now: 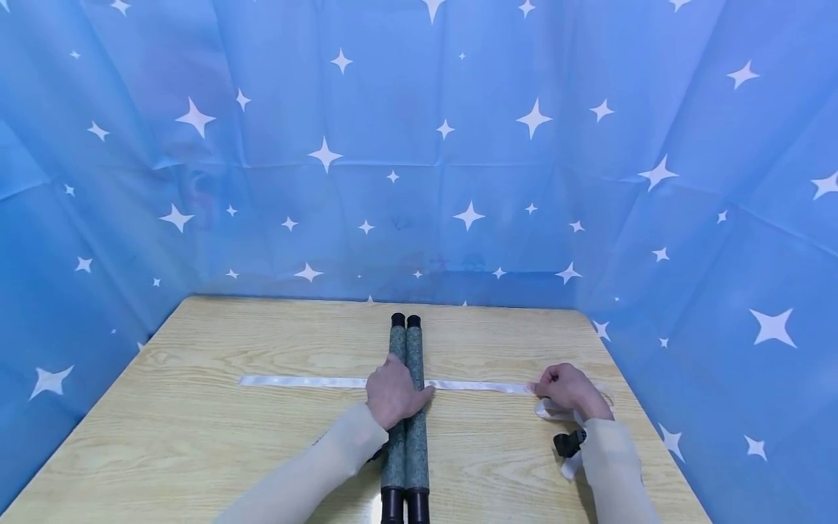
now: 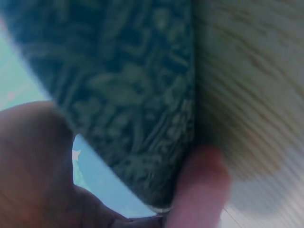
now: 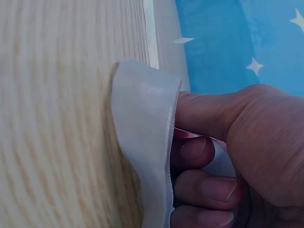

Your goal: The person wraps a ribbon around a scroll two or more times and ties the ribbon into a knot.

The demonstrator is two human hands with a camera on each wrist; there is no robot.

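Two green patterned scroll rollers [image 1: 416, 437] with dark end knobs lie side by side, pointing away from me. My left hand [image 1: 395, 393] grips them around their middle, the thumb reaching over to the right side. In the left wrist view, the patterned scroll surface [image 2: 128, 90] fills much of the picture between the digits. A white ribbon [image 1: 301, 381] stretches crosswise and passes beneath the scroll, showing on both sides. Out to the right, my right hand [image 1: 568, 387] pinches this ribbon. In the right wrist view, a loop of ribbon [image 3: 142, 104] hangs beside the thumb and curled fingers.
The light wood-grain table [image 1: 196, 437] carries everything. A blue curtain [image 1: 393, 94] with white stars surrounds its back and sides. Loose ribbon [image 1: 569, 466] trails below the right hand, near a black wrist device [image 1: 568, 442].
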